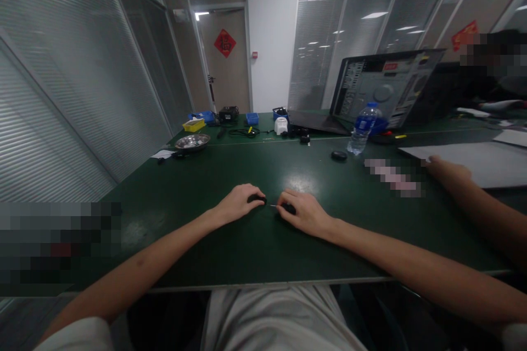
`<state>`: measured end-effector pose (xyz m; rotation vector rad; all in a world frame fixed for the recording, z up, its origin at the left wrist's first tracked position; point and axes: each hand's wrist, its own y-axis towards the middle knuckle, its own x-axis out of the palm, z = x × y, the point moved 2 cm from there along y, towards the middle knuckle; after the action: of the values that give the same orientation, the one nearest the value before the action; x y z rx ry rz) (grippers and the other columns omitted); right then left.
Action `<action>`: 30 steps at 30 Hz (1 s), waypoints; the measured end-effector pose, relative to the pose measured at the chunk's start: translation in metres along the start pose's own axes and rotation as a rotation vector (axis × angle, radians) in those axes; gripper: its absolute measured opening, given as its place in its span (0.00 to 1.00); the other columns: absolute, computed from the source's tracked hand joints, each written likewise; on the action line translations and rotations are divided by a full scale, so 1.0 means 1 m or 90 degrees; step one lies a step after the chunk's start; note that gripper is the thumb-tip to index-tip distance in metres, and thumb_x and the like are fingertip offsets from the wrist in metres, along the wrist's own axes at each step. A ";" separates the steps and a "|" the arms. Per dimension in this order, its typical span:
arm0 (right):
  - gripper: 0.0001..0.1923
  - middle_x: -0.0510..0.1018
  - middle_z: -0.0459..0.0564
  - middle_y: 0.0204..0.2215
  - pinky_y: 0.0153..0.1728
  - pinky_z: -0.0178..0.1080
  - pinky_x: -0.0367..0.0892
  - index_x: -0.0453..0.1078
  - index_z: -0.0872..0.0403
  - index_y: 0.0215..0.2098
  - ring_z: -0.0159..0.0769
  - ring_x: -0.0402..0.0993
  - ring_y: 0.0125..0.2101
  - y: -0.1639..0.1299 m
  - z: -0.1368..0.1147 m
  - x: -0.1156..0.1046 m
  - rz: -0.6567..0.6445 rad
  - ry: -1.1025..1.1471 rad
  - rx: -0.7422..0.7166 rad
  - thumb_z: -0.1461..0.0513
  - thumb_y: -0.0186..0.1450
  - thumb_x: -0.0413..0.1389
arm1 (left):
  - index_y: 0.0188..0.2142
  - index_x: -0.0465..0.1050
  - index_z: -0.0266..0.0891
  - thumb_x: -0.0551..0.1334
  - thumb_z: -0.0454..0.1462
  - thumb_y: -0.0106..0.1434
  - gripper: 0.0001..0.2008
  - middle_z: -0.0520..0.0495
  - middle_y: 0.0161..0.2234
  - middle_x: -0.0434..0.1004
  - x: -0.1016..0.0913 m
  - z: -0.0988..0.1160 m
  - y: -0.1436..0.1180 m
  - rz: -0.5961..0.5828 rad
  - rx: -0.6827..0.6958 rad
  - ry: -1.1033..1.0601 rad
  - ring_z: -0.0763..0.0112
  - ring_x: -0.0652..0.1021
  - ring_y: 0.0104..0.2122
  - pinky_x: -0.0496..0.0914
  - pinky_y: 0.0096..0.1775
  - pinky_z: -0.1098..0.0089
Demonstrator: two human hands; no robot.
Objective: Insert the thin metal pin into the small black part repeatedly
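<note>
My left hand [242, 201] is closed on a small black rounded object [257, 198], pinched between thumb and fingers just over the green table [214, 255]; its kind cannot be made out. Opposite it, my right hand [302, 211] grips a small screwdriver [290, 208] with a dark handle, fingers curled round it. The thin metal shaft points left toward the black object, and a narrow gap seems to separate the two. Further back on the right lies a black computer mouse [339, 156].
A metal bowl [192, 142] with small items stands back left, near a yellow tray [194, 125]. Cables, a white device [281, 125] and blue boxes line the far side. A water bottle [363, 129] stands before an opened computer case [381, 88]. Another person's hand [448, 171] rests at right.
</note>
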<state>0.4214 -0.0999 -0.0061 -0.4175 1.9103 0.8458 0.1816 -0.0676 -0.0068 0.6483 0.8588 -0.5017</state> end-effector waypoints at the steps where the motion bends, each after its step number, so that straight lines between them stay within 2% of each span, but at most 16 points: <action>1: 0.04 0.74 0.46 0.36 0.33 0.36 0.58 0.70 0.52 0.41 0.34 0.70 0.33 0.000 0.000 0.000 -0.002 0.001 0.000 0.59 0.72 0.55 | 0.49 0.78 0.43 0.63 0.41 0.70 0.11 0.46 0.46 0.81 -0.003 -0.007 0.001 -0.003 -0.005 0.006 0.64 0.78 0.46 0.71 0.50 0.63; 4: 0.04 0.74 0.46 0.36 0.33 0.36 0.59 0.69 0.51 0.41 0.34 0.70 0.33 0.000 0.000 -0.001 -0.004 0.005 -0.001 0.59 0.72 0.55 | 0.51 0.78 0.43 0.63 0.41 0.69 0.13 0.46 0.47 0.80 -0.017 -0.037 0.001 0.025 -0.035 0.011 0.64 0.78 0.46 0.71 0.48 0.65; 8: 0.04 0.75 0.46 0.36 0.33 0.36 0.59 0.70 0.51 0.41 0.33 0.71 0.33 -0.001 0.000 -0.001 -0.003 0.012 -0.002 0.59 0.72 0.55 | 0.55 0.77 0.43 0.64 0.42 0.67 0.17 0.44 0.46 0.80 -0.055 -0.101 -0.012 0.104 -0.138 0.074 0.62 0.78 0.43 0.72 0.45 0.64; 12: 0.04 0.75 0.45 0.37 0.32 0.36 0.59 0.70 0.51 0.42 0.33 0.70 0.32 -0.001 0.001 0.000 -0.008 0.014 0.004 0.59 0.72 0.55 | 0.48 0.82 0.42 0.63 0.41 0.67 0.14 0.43 0.47 0.79 -0.105 -0.168 -0.047 0.168 -0.251 0.232 0.58 0.78 0.44 0.71 0.47 0.62; 16: 0.05 0.75 0.46 0.37 0.33 0.36 0.59 0.70 0.51 0.42 0.33 0.70 0.32 -0.001 0.001 -0.001 -0.011 0.020 0.000 0.59 0.72 0.55 | 0.48 0.82 0.41 0.62 0.40 0.67 0.13 0.41 0.51 0.78 -0.142 -0.213 -0.091 0.230 -0.370 0.383 0.54 0.77 0.48 0.70 0.49 0.62; 19: 0.05 0.75 0.46 0.37 0.34 0.36 0.60 0.70 0.52 0.42 0.33 0.71 0.33 -0.001 0.000 -0.002 -0.016 0.021 -0.002 0.59 0.72 0.55 | 0.49 0.81 0.41 0.61 0.40 0.67 0.14 0.40 0.51 0.78 -0.155 -0.229 -0.115 0.248 -0.442 0.458 0.53 0.77 0.49 0.70 0.49 0.63; 22: 0.05 0.75 0.47 0.37 0.34 0.36 0.61 0.70 0.52 0.42 0.34 0.71 0.33 -0.001 -0.001 -0.003 -0.021 0.017 0.002 0.59 0.72 0.55 | 0.49 0.81 0.40 0.61 0.41 0.67 0.15 0.40 0.50 0.78 -0.161 -0.235 -0.126 0.258 -0.494 0.483 0.52 0.77 0.49 0.70 0.47 0.63; 30: 0.05 0.75 0.46 0.37 0.34 0.36 0.60 0.71 0.52 0.42 0.34 0.71 0.33 -0.001 0.000 -0.002 -0.024 0.018 0.004 0.59 0.72 0.55 | 0.49 0.82 0.38 0.59 0.42 0.68 0.17 0.36 0.49 0.78 -0.161 -0.227 -0.124 0.244 -0.539 0.468 0.49 0.76 0.49 0.71 0.48 0.62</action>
<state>0.4232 -0.1007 -0.0045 -0.4625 1.9241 0.8121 -0.1077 0.0268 -0.0251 0.1719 1.4682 0.4904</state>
